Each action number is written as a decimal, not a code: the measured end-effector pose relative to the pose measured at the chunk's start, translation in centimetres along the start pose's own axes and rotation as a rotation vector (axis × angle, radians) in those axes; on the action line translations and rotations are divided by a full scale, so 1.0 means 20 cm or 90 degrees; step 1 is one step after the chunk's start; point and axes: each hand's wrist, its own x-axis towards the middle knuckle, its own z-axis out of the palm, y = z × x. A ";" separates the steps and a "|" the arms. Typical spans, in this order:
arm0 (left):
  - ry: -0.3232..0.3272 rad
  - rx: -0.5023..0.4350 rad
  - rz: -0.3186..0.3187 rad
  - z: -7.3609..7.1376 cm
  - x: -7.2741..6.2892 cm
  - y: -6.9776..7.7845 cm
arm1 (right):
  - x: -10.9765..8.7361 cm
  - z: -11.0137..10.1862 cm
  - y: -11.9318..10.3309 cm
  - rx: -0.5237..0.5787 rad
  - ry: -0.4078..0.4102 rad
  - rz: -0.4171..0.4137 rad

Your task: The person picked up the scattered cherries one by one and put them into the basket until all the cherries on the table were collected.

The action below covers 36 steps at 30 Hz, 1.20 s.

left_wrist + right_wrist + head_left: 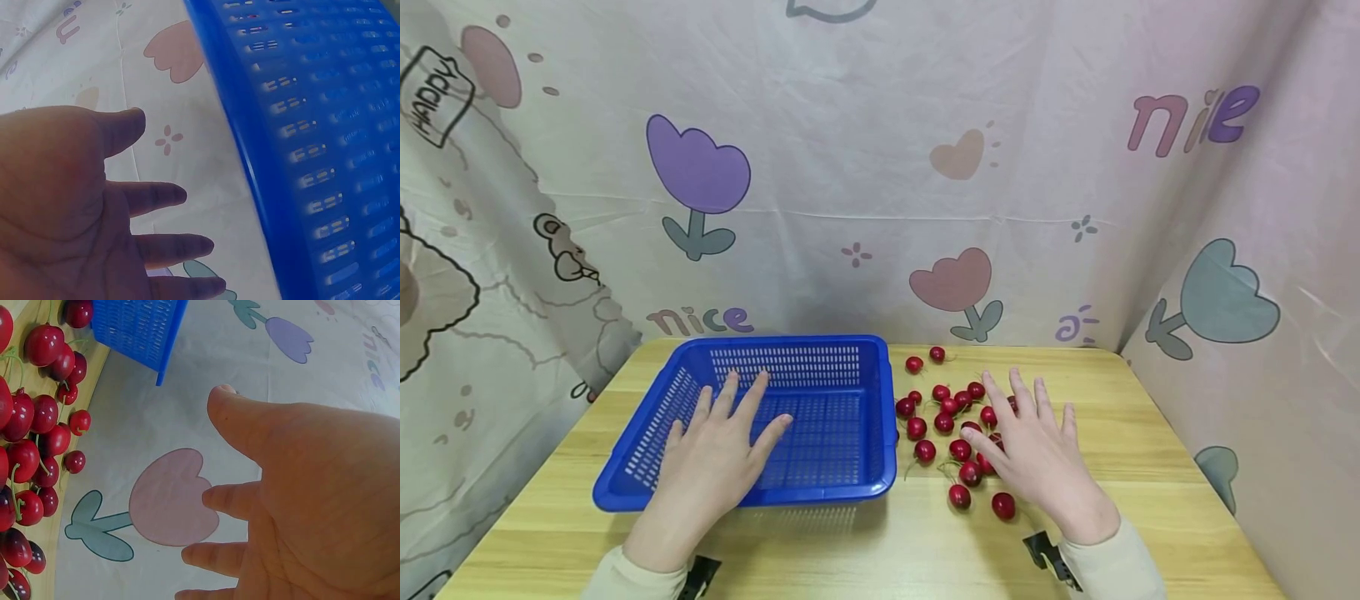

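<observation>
My left hand (711, 462) hovers over the near left part of a blue plastic basket (887, 417), fingers spread and nothing in them. The basket has slotted walls and shows no contents. My right hand (1041, 450) is held above the right side of a scatter of dark red cherries (959, 497), hiding some of them; its fingers are spread too. Several cherries carry green stems. In the right wrist view the palm and fingers are bare, with cherries (45, 345) to the left on the table.
A light wooden table (1157, 500) holds the basket and the cherries, which lie just right of the basket. A pale printed curtain (842, 167) hangs behind the table and along both sides. Black straps (1051, 560) sit at my wrists.
</observation>
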 end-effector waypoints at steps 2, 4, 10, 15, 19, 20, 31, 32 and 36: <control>0.009 0.004 0.005 0.00 0.00 -0.01 | 0.00 0.00 0.00 -0.003 0.000 -0.004; 0.019 0.009 0.012 -0.01 0.00 -0.02 | 0.00 -0.01 0.01 -0.007 0.005 -0.012; 0.038 0.005 0.020 -0.04 0.02 -0.07 | 0.01 -0.02 0.03 -0.018 0.026 -0.037; 0.039 -0.012 0.019 -0.08 0.03 -0.15 | 0.02 -0.02 0.08 -0.015 0.040 -0.053; 0.044 -0.034 0.024 -0.10 0.05 -0.24 | 0.02 -0.02 0.14 -0.011 0.046 -0.056; 0.043 -0.042 0.025 -0.11 0.05 -0.27 | 0.02 -0.02 0.15 -0.010 0.047 -0.056; 0.051 -0.084 0.024 -0.13 0.09 -0.51 | 0.02 0.00 0.26 -0.014 0.046 -0.048; 0.058 -0.083 0.027 -0.13 0.09 -0.53 | 0.03 0.00 0.27 -0.013 0.045 -0.048; 0.064 -0.080 0.022 -0.12 0.10 -0.60 | 0.03 0.01 0.29 -0.006 0.038 -0.043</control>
